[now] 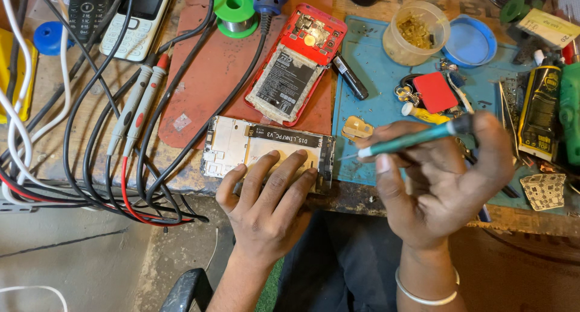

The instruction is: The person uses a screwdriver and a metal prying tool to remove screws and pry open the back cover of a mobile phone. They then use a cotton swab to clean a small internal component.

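Observation:
An opened phone frame (241,144), white and silver inside, lies flat at the front edge of the workbench. My left hand (269,200) rests on it with fingers spread, pressing its lower right part. My right hand (444,179) grips a teal screwdriver (411,139) whose fine tip points left, just beside the frame's right end. A small gold-coloured metal part (356,129) lies just right of the frame on the blue mat (374,76).
A red phone (296,64) with its back off lies above the frame. Multimeter probes (136,109) and tangled cables (72,167) fill the left. A plastic cup of small parts (417,34), blue lid (470,43), red square piece (435,91) and glue tube (539,112) sit right.

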